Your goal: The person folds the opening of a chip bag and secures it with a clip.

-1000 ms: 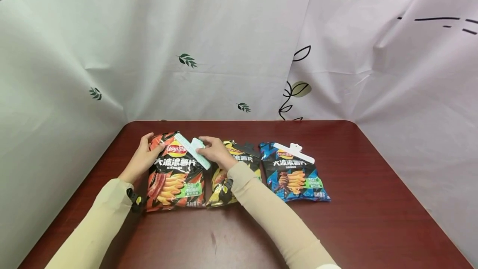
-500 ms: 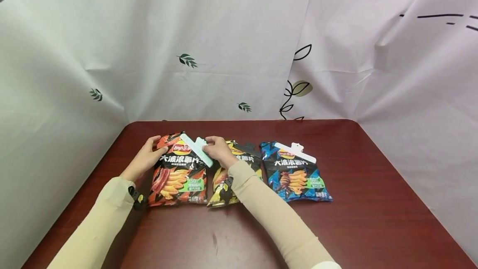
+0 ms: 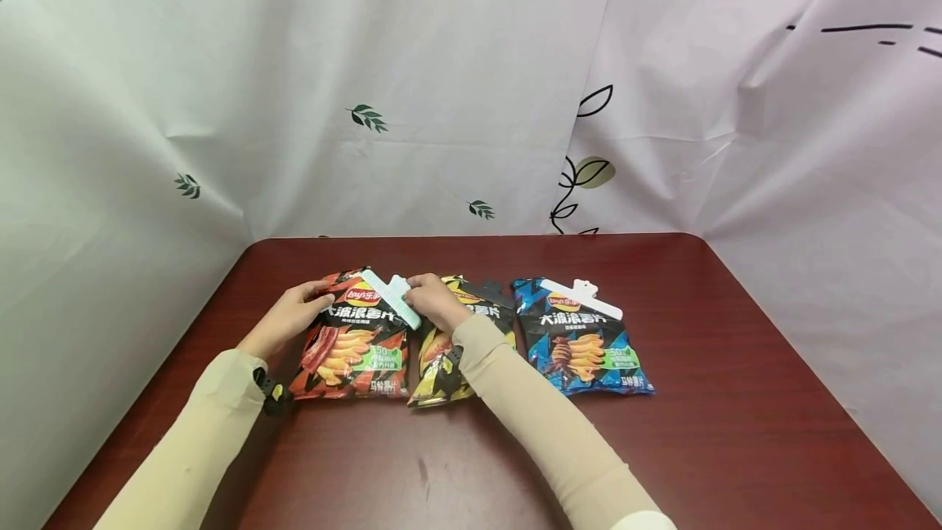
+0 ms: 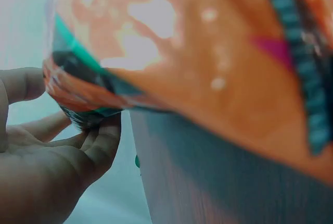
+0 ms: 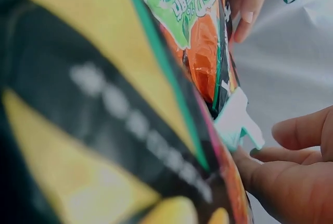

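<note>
A red-and-black bag of potato chips (image 3: 353,342) lies at the left of the table, a pale mint sealing clip (image 3: 392,298) slanted across its top right corner. My left hand (image 3: 294,319) holds the bag's upper left edge; in the left wrist view its thumb (image 4: 23,84) is on one side and its fingers (image 4: 101,135) are on the other. My right hand (image 3: 439,303) is at the clip's handle, over the yellow bag. In the right wrist view its straight thumb (image 5: 299,130) stands apart from the clip (image 5: 237,120), while the other fingers reach close beside it.
A yellow-and-black chip bag (image 3: 436,366) with a dark clip (image 3: 487,293) lies in the middle, partly under my right forearm. To its right is a blue chip bag (image 3: 577,350) with a white clip (image 3: 581,298). Printed curtains (image 3: 441,64) hang behind the dark red table (image 3: 706,432).
The red bag has shifted right, towards the yellow one, and its top has come down nearer the table. Both hands have moved slightly right with it.
</note>
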`<state>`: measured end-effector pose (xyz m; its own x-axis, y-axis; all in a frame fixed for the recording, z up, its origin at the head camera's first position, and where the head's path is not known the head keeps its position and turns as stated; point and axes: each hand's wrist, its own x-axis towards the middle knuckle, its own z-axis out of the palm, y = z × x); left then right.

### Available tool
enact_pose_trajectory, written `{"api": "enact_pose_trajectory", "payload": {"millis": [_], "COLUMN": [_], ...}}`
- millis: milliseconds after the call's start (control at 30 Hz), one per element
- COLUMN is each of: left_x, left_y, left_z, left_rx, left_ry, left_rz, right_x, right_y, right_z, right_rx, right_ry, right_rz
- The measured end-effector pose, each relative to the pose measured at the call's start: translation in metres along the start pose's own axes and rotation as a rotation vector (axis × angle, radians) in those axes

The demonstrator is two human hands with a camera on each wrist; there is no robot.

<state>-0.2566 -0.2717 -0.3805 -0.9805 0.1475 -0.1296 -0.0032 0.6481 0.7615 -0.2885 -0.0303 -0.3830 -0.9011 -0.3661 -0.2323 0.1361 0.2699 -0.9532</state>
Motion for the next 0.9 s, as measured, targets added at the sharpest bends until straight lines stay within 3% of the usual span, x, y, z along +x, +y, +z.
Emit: {"api": "enact_pose_trajectory", "payload": {"millis": [200,600,900], "left_x": [-0.001,-0.003,-0.005], "left_y": [-0.001,0.001,0.016], "left_z": [0.001,-0.004,-0.009], "left_rx": [0.041,0.041,0.184], "left_ry": [-0.031,-0.054,0.014], "left_rz": [-0.025,0.0,-0.055], "right_x": [0.002,-0.006,-0.018], "right_y": [0.003,0.001,-0.008], "right_z": [0.0,-0.009,-0.028], "right_rx": [0.025,0.043,0.038], "right_ry": [-0.016,-0.041,-0.081], "right_rz": [-0.013,0.008,-0.034]}}
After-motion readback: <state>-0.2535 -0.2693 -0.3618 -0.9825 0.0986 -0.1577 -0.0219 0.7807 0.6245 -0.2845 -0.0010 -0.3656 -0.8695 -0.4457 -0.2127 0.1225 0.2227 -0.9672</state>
